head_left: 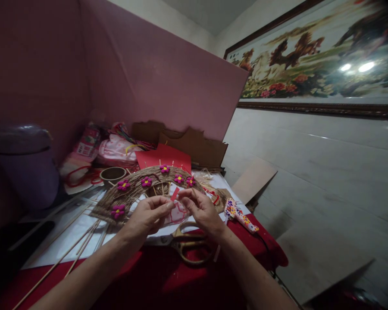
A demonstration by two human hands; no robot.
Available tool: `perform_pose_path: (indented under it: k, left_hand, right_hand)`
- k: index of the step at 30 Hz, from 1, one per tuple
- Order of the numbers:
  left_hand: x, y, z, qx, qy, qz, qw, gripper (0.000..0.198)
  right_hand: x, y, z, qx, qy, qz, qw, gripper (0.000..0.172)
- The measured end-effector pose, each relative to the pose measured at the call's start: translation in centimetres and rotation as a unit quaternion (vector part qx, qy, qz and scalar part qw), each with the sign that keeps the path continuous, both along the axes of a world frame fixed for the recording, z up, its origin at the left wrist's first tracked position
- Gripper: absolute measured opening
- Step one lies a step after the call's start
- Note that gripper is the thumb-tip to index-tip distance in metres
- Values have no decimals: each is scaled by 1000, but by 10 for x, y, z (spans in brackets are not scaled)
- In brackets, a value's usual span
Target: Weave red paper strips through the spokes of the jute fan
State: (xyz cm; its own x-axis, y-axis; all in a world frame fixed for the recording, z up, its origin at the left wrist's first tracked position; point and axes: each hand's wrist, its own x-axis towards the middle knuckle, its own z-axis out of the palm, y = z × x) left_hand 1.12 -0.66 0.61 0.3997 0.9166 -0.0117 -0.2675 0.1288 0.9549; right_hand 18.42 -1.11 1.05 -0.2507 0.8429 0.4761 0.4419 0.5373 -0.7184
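Observation:
My left hand (148, 212) and my right hand (201, 207) meet over the table, fingers pinched together on a small red paper piece (174, 193). Just behind them lies a woven straw fan shape (139, 184) with several pink flowers (146, 181) stuck on it. Gold-handled scissors (185, 242) lie on the red cloth (168, 275) right under my wrists. A small colourfully patterned tool (239, 214) lies to the right of my right hand.
Thin wooden sticks (67, 252) lie at the left on white paper (67, 232). A red sheet (163, 157), cardboard pieces (194, 146), a small bowl (112, 174), pink cloth items (116, 148) and a purple container (26, 163) stand behind. A pink partition (148, 77) backs the table.

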Motion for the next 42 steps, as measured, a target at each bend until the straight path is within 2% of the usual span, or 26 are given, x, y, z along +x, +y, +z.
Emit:
perform_pose_path:
  k: [2,6,10,12,15,17,22,29,34,42]
  left_hand:
    - [-1,1,0,8,-12,13,1000,27]
    - [-4,2,2,13,-41,24,999,26]
    - [-7,2,4,21,-66,34,997,23]
    - [-8,1,5,26,-66,41,997,23]
    - [-9,2,9,41,-65,51,996,23]
    - [-11,2,12,43,-79,61,994,24]
    - [-17,5,19,-4,-123,97,988,22]
    - [-22,8,19,-49,-165,149,974,14]
    - [-27,11,20,-45,-180,184,965,6]
    - [-27,13,18,-55,-190,200,960,7]
  right_hand:
    - [2,5,5,-31,-13,35,999,19]
    - [9,17,21,-73,-19,63,995,13]
    - [10,26,32,-108,29,85,990,22]
    - [5,27,31,-135,44,100,985,26]
    - [-3,26,25,-206,60,167,962,32]
    - [-5,27,22,-233,66,187,952,27]
    - [6,38,19,-206,68,108,970,13]
    - [19,47,12,-221,60,97,969,12]
    - [25,51,7,-184,8,35,982,9]
    - [33,50,8,-133,-31,-42,990,13]
